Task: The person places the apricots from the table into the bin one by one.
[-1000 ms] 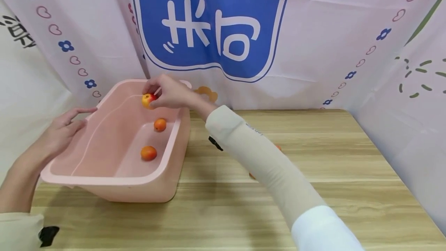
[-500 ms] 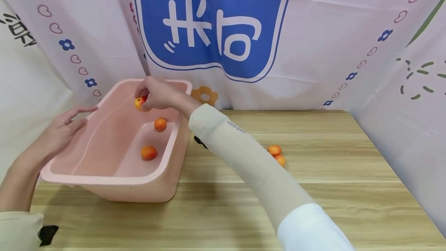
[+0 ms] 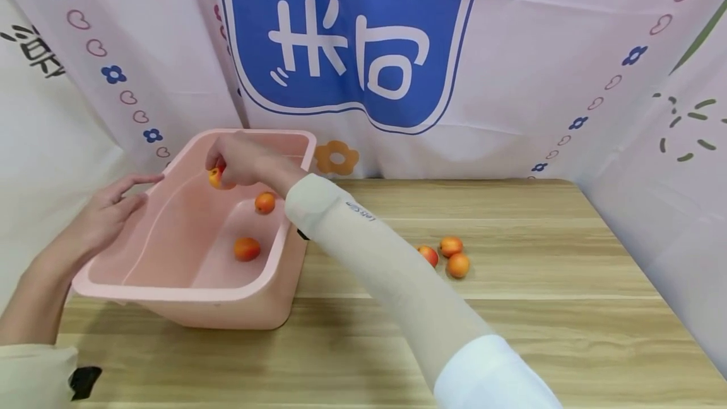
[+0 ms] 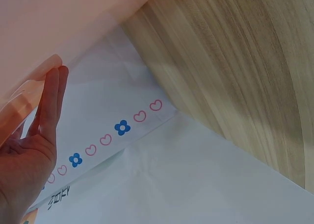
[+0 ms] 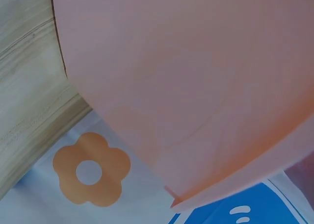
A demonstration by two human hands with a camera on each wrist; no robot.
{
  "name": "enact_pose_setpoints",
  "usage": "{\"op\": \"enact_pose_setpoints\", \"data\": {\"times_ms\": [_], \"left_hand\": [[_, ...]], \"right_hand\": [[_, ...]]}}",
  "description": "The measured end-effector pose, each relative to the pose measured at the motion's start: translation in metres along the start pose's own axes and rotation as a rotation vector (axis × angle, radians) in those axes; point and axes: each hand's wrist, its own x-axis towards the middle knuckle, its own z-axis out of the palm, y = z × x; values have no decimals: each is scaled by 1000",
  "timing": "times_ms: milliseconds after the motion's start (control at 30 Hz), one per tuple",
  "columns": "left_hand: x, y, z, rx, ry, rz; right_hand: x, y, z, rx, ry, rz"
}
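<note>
A deep pink plastic tub stands on the left part of the table. My right hand reaches over its right side and pinches a small yellow-and-red fruit, apricot-like, above the tub's floor near the back. Two orange-red fruits, a farther one and a nearer one, lie apart inside the tub. My left hand holds the tub's left rim, thumb over the edge. In the left wrist view, the left hand's fingers lie long against the outside. The right wrist view shows only the tub's outer wall, its hand hidden behind.
Three more fruits sit close together on the wooden table: a red one partly behind my right sleeve, an orange one and another orange one. A printed cloth hangs at the back and sides.
My right hand has moved left and slightly lower inside the tub, still pinching the fruit. The shifting right arm has uncovered the fruits on the table. My left hand keeps its place on the rim.
</note>
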Motion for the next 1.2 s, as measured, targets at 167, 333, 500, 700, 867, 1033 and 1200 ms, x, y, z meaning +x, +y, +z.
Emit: {"op": "enact_pose_setpoints", "data": {"times_ms": [167, 333, 500, 700, 867, 1033, 1200], "left_hand": [[-2, 2, -1, 12, -13, -19], [0, 2, 1, 29, 1, -4], [1, 1, 1, 42, 4, 10], [0, -3, 0, 43, 13, 12], [0, -5, 2, 44, 41, 48], [1, -6, 1, 42, 37, 52], [1, -5, 1, 47, 39, 59]], "right_hand": [[4, -3, 6, 22, 11, 15], [5, -2, 12, 39, 38, 26], [9, -1, 15, 33, 39, 22], [13, 1, 15, 28, 32, 42], [14, 9, 16, 22, 38, 78], [15, 14, 19, 8, 36, 72], [14, 20, 19, 12, 37, 90]]}}
